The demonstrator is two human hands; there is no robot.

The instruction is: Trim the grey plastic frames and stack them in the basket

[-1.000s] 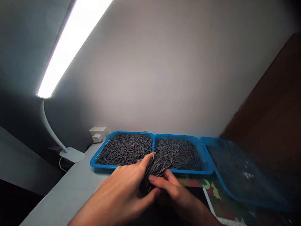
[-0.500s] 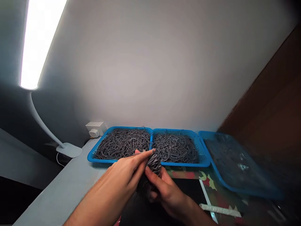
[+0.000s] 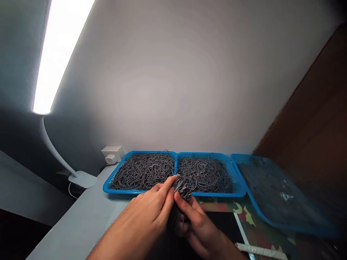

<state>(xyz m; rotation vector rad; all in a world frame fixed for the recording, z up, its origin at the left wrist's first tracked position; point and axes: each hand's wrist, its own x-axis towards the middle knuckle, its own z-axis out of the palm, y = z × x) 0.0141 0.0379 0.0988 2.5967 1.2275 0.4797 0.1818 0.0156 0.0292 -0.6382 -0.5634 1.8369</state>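
A bundle of thin dark grey cords (image 3: 184,188) is held between both hands, its cut-looking ends bunched and facing up. My left hand (image 3: 153,202) presses on its left side, with fingers closed and stretched along the top. On the right side, my right hand (image 3: 196,218) is wrapped round the bundle, thumb against the cords. The lower part of the bundle is in shadow and mostly hidden by the hands. Just behind them, a left blue basket (image 3: 108,188) and a middle blue basket (image 3: 217,194) hold heaps of loose, tangled grey cords.
A blurred blue tray (image 3: 264,213) with dark contents lies at the right. Below it are a white wrapped strip (image 3: 261,250) and a black sheet with a white edge (image 3: 240,227) on a patterned cloth. A clip-on lamp (image 3: 82,179) and a white plug box (image 3: 114,153) stand left.
The view has shifted slightly, so the baskets and lamp sit lower and further right. The bundle's ends tilt more to the right and show more openly between the hands.
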